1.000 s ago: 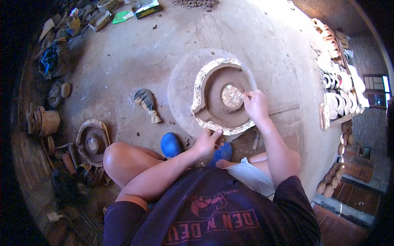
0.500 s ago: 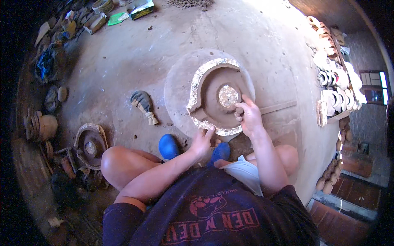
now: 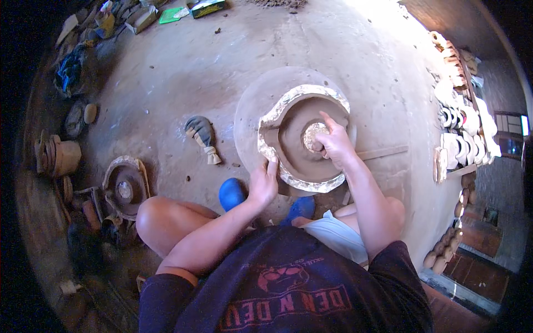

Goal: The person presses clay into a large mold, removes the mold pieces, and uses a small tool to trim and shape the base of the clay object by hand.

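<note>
A round plaster mould (image 3: 301,183) with a pale, flaky rim and brown clay-coloured interior sits on a grey round board (image 3: 250,105). A pale centre disc (image 3: 311,132) is in its middle. My left hand (image 3: 264,183) is closed on the rim at the lower left, thumb uppermost. My right hand (image 3: 336,145) is over the interior and centre disc, index finger stretched toward the inner upper-right wall, thumb apart at the disc, other fingers bent and partly hidden. A dark cloth bundle tied with pale cloth (image 3: 200,136) lies left of the board.
A second mould (image 3: 139,208) lies lower left among pots (image 3: 68,158) and clutter. Boxes (image 3: 205,8) are at the top left. Stacked plaster pieces (image 3: 466,147) line the right side. A wooden strip (image 3: 388,151) lies right of the board. My blue footwear (image 3: 232,194) is below it.
The mould has turned clockwise. My left hand has moved up and left along the rim. My right index finger now reaches farther up inside the mould, past the centre disc.
</note>
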The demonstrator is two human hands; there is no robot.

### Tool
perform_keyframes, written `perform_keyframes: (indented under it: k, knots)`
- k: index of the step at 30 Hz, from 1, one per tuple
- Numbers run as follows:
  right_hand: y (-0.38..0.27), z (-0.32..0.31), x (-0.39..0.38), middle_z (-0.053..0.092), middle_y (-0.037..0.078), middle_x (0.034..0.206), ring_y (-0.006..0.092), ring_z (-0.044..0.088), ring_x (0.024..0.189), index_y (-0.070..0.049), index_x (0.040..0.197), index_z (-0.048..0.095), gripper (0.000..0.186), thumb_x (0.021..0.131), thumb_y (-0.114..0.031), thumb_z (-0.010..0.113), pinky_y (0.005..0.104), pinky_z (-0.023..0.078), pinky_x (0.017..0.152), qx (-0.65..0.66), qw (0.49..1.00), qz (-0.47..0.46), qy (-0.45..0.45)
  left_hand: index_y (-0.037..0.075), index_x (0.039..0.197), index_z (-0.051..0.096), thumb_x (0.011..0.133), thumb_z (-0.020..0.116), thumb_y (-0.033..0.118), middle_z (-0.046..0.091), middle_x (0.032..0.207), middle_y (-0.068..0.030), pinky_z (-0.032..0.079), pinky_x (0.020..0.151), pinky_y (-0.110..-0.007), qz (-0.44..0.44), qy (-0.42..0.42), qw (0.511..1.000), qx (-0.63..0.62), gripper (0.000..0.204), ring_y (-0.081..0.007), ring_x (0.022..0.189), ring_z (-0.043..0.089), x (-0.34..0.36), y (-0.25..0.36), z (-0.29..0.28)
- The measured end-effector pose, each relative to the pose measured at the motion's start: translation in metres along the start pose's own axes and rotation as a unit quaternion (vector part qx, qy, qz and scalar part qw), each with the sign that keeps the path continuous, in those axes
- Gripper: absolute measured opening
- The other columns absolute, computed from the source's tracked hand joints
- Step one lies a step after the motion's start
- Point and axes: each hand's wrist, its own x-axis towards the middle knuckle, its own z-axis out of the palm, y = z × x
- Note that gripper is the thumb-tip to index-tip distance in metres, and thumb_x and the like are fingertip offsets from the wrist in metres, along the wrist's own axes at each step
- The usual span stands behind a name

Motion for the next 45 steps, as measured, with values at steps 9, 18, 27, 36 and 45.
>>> perform_keyframes:
  k: [9,18,27,36,45]
  knots:
    - [-0.001,0.035,0.029,0.057,-0.004,0.060,0.0056,0.047,0.049,-0.007,0.164,0.039,0.083,0.085,-0.003,0.062,0.0264,0.041,0.047,-0.234,0.965,-0.050,-0.107,-0.002,0.123,0.070,0.111,0.050,0.036,0.070,0.107,-0.0336,0.051,0.091,-0.054,0.076,0.082,0.991,0.076,0.044,-0.0511,0.106,0.067,0.061,0.007,-0.038]
    - [-0.012,0.057,0.053,0.066,0.002,0.063,0.0093,0.059,0.055,-0.008,0.164,0.040,0.083,0.084,-0.005,0.062,0.0290,0.049,0.055,-0.290,0.941,-0.045,-0.168,-0.004,0.109,0.072,0.108,0.054,0.031,0.068,0.100,-0.0317,0.050,0.087,-0.055,0.195,0.123,0.964,0.132,0.040,-0.0501,0.094,0.065,0.137,0.009,-0.056]
    - [-0.023,0.081,0.063,0.071,0.011,0.071,0.0157,0.070,0.060,-0.014,0.160,0.048,0.080,0.082,-0.003,0.060,0.0325,0.058,0.065,-0.389,0.884,-0.086,-0.244,0.000,0.114,0.075,0.107,0.055,0.034,0.073,0.110,-0.0284,0.052,0.094,-0.049,0.131,0.021,0.980,0.145,0.040,-0.0451,0.106,0.069,0.187,0.028,-0.075]
    - [-0.015,0.084,0.071,0.074,0.029,0.110,0.0400,0.073,0.103,-0.021,0.156,0.054,0.080,0.078,-0.007,0.060,0.0498,0.057,0.096,-0.545,0.731,-0.236,-0.336,-0.001,0.119,0.075,0.106,0.057,0.035,0.074,0.110,-0.0270,0.053,0.094,-0.047,0.132,-0.021,0.975,0.175,0.042,-0.0412,0.105,0.072,0.220,0.040,-0.077]
    - [-0.036,0.094,0.054,0.074,0.021,0.098,0.0400,0.071,0.085,-0.038,0.157,0.051,0.081,0.082,-0.007,0.056,0.0515,0.056,0.082,-0.685,0.610,-0.172,-0.358,0.000,0.123,0.075,0.106,0.060,0.040,0.078,0.111,-0.0204,0.055,0.093,-0.042,0.140,-0.059,0.966,0.209,0.046,-0.0306,0.099,0.075,0.259,0.040,-0.083]
